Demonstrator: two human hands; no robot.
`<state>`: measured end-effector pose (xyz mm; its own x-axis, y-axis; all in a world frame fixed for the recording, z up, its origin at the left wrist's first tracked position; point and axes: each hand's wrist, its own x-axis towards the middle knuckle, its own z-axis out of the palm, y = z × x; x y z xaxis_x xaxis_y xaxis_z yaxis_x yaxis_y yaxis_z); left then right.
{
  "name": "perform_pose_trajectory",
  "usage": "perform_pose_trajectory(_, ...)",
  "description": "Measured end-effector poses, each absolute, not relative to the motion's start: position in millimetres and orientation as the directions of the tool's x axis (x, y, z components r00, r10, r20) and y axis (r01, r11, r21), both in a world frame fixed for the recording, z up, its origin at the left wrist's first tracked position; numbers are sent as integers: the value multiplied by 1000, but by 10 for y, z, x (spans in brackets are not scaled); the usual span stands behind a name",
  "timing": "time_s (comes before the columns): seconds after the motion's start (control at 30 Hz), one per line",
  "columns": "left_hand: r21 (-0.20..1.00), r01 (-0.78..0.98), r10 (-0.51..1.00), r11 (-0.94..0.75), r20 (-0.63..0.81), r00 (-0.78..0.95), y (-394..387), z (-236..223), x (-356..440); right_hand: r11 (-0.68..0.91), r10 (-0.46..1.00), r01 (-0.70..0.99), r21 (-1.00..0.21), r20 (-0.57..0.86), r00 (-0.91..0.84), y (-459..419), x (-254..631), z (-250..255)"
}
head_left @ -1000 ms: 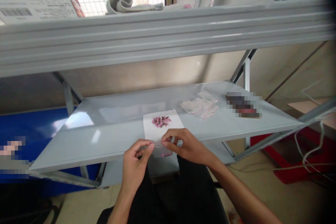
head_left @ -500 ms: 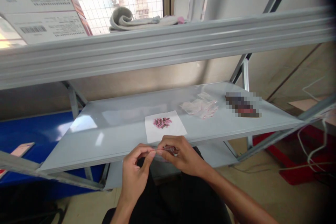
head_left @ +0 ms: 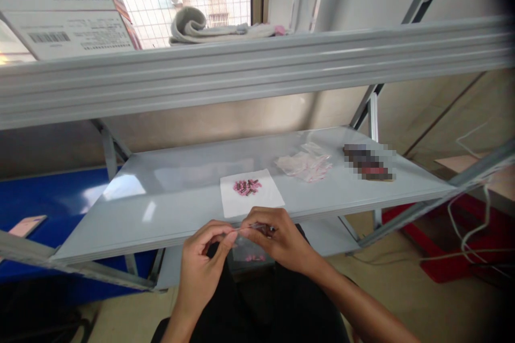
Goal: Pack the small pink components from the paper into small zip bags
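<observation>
Between my hands hangs a small clear plastic bag (head_left: pixel 253 249) with several small pink pieces showing near its bottom. My left hand (head_left: pixel 207 254) pinches one end of its top edge between thumb and fingers. My right hand (head_left: pixel 276 233) grips the other end, fingers curled over the film, so part of the bag is hidden. Just beyond my fingers a white sheet of paper (head_left: pixel 257 206) lies on the grey shelf (head_left: pixel 177 193). On the paper sits a pile of small pink and dark pieces (head_left: pixel 247 187), too small to name.
Right of the paper lies a heap of clear plastic bags (head_left: pixel 306 165), and farther right a blurred-out dark object (head_left: pixel 368 162). A metal beam (head_left: pixel 241 75) crosses above the shelf. Upon it rest a folded cloth (head_left: pixel 209 32), a clear bottle (head_left: pixel 306 2) and labelled boxes (head_left: pixel 68 27).
The bag now hangs open to view below my fingers, its pink contents visible. My left hand has shifted slightly left and both hands still pinch the top. The camera view has moved a little.
</observation>
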<state>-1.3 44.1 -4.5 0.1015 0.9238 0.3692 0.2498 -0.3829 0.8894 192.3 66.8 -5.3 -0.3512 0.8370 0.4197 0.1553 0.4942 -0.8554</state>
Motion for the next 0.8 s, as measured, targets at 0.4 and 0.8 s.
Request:
perform_pose_trajectory(0.4, 891, 227, 920, -393, 381, 95, 440, -43, -4, 481, 843, 165, -861, 403, -356, 644, 1949, -51)
perform_pose_trajectory(0.8, 889, 227, 917, -398, 386, 96, 426, -51, 16, 479, 845, 186, -858, 393, -363, 631, 1952, -28)
